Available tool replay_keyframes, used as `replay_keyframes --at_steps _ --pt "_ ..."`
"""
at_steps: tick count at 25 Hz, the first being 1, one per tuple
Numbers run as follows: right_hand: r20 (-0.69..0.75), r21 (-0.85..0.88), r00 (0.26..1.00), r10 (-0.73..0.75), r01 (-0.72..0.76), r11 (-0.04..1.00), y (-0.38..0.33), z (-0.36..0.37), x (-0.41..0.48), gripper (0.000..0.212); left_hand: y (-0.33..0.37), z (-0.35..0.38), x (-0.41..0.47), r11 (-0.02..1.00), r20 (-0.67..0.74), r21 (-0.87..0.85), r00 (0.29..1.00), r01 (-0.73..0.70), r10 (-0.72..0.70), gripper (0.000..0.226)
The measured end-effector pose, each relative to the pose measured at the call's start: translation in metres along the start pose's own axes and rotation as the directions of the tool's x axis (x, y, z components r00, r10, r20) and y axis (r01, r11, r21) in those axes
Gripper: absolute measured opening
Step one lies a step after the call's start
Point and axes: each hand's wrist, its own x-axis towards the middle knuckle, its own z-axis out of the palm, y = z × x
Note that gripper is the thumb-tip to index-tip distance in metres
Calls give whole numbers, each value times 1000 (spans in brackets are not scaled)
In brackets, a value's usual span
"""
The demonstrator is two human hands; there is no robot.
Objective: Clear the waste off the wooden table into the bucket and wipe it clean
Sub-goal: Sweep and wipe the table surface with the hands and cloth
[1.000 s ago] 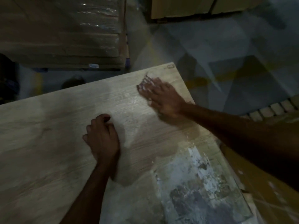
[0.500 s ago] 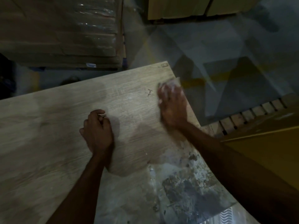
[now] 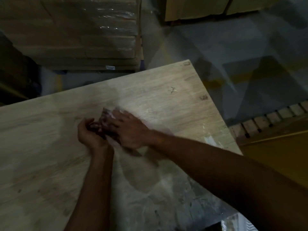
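The pale wooden table fills the lower left of the head view. Both hands meet near its middle. My left hand is cupped palm-up, fingers curled around small dark waste scraps. My right hand lies flat and blurred against it, with whitish bits at the fingertips. A small dark scrap lies on the far right part of the table. A grey-white smeared patch covers the near right part. No bucket is in view.
A plastic-wrapped stack of cardboard boxes stands beyond the table's far edge. Yellow boxes sit at the top right. Pallet slats and a yellow surface lie right of the table, above a grey floor.
My right hand swept from the table's far right corner back toward the middle and now touches my left hand. My left hand turned from a fist into a palm-up cup.
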Motion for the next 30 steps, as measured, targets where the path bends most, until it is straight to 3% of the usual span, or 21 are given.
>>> replay_keyframes --at_steps 2,3,5,6,7,8,9,11,12,13,14,15,16,17,18,19,22,24,25,27,30 --pt "-22 0 1000 -20 20 1000 8 -2 -6 51 6 -31 8 988 -77 134 993 -74 85 16" --pt "-38 -2 989 140 -140 990 30 -12 -4 54 7 -44 7 976 -70 203 993 -84 100 13" --pt "30 58 848 529 -530 846 64 -42 -3 61 9 -68 3 966 -9 238 995 -96 101 11" --pt "76 57 792 606 -610 790 61 -44 -2 62 11 -74 -1 972 2 217 996 -87 89 12" --pt "71 82 798 599 -603 794 35 -39 -1 63 15 -80 -2 979 -19 187 996 -82 87 11" --pt "50 52 870 490 -492 869 -4 -27 -6 64 20 -84 -4 983 -68 160 993 -88 100 11" --pt "81 37 954 289 -292 956 -54 -14 -21 64 23 -93 -5 985 -136 138 983 -108 127 11" --pt "100 81 994 -43 34 996 -114 4 -75 58 30 -109 -5 983 -200 113 966 -146 166 16" --pt "58 99 997 -55 49 994 -111 5 -99 55 32 -120 -7 980 -187 130 967 -151 173 19" --pt "-21 79 997 72 -70 994 -91 5 -113 56 33 -131 -10 973 -154 170 971 -155 181 20" --pt "-88 28 941 326 -325 945 -66 -3 -120 60 36 -143 -15 968 -110 204 979 -147 171 18" --pt "-91 -8 790 606 -609 793 -40 -14 -125 63 37 -153 -18 963 -48 237 988 -131 146 14" --pt "-67 25 623 779 -780 626 -24 -21 -130 69 36 -161 -22 955 26 269 992 -124 121 11" --pt "-22 78 556 831 -827 556 -27 -23 -128 74 35 -167 -23 948 93 292 990 -127 104 13" --pt "-8 104 596 803 -798 593 -52 -20 -122 76 36 -170 -24 939 138 320 987 -128 87 16" --pt "-38 74 698 715 -712 699 -93 -12 -119 71 37 -172 -25 930 156 345 985 -123 72 18" --pt "82 135 943 321 -330 934 -235 8 -145 63 42 -178 -32 913 137 398 990 -89 36 20" --pt "142 198 976 167 -194 961 -267 8 -178 60 40 -190 -41 888 157 448 987 -105 38 21" --pt "146 179 973 179 -204 963 -258 11 -197 59 35 -200 -47 862 192 487 980 -141 52 22" --pt "56 73 914 402 -406 911 -222 14 -228 60 22 -225 -69 770 262 592 960 -237 94 20" --pt "-93 60 616 782 -780 622 -179 10 -263 58 7 -261 -109 669 348 654 926 -354 149 14"
